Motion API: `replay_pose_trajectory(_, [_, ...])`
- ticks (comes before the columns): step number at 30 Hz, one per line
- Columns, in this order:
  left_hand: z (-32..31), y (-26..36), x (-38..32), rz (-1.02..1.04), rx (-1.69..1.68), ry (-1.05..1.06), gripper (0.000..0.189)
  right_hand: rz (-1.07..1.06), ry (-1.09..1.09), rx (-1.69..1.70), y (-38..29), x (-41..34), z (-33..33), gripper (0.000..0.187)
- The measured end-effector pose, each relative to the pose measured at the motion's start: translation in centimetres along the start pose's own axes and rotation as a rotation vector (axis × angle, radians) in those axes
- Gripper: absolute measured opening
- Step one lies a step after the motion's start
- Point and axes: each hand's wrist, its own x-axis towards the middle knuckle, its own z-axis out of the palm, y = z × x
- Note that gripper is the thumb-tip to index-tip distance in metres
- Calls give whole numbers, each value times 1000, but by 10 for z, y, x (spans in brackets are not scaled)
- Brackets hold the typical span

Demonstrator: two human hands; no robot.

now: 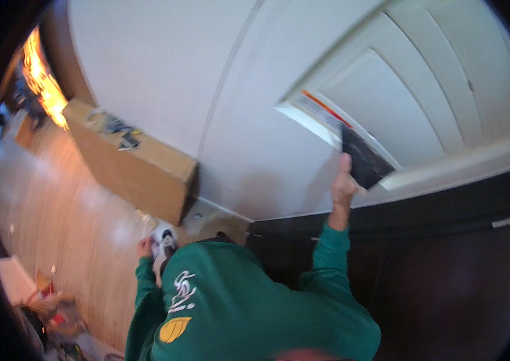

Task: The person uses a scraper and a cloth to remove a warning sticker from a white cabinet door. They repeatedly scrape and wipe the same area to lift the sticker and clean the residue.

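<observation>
My right hand [344, 185] is raised, with its thumb up, and holds a dark, flat rectangular thing [365, 158] by its lower edge. That dark thing is in front of the lower frame of a white panelled door [372, 90]. An orange-red strip [326, 108] runs along the frame beyond it. Low at the left, my left hand [145, 247] is beside a black-and-white shoe [165, 239]; blur hides whether it grips anything. Just above that hand lies or hangs a small pale-yellow thing [147, 219], too blurred to name.
A long cardboard box [128, 169] stands against the white wall [155, 76], with small items and a roll on top. Dark panelling [440, 252] fills the lower right. Bags and clutter [61, 316] lie on the wooden floor [101, 252] at lower left.
</observation>
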Motion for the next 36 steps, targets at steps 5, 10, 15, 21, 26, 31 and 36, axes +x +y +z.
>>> replay_pose_trajectory(5, [-25,-71,-43,-295,-210,20,35,-151,-96,74,5,15,11,27])
replay_pose_trajectory(10, [-25,-78,-79,-351,-203,101,38,-234,-221,-82,5,16,16,29])
replay_pose_trajectory(15, [-28,-80,-95,-450,168,98,47,-228,-214,-89,0,16,16,27])
replay_pose_trajectory(21, [-15,-62,-57,-327,-567,155,35,-238,-176,-56,1,17,22,25])
replay_pose_trajectory(26, [30,147,-13,244,-6,58,30,-279,-151,-63,3,17,25,22])
replay_pose_trajectory(31, [89,432,-60,1020,104,-132,30,-279,-116,-45,-1,18,30,21])
replay_pose_trajectory(36, [139,586,-87,1540,38,-164,36,-267,-136,-6,-7,19,30,21])
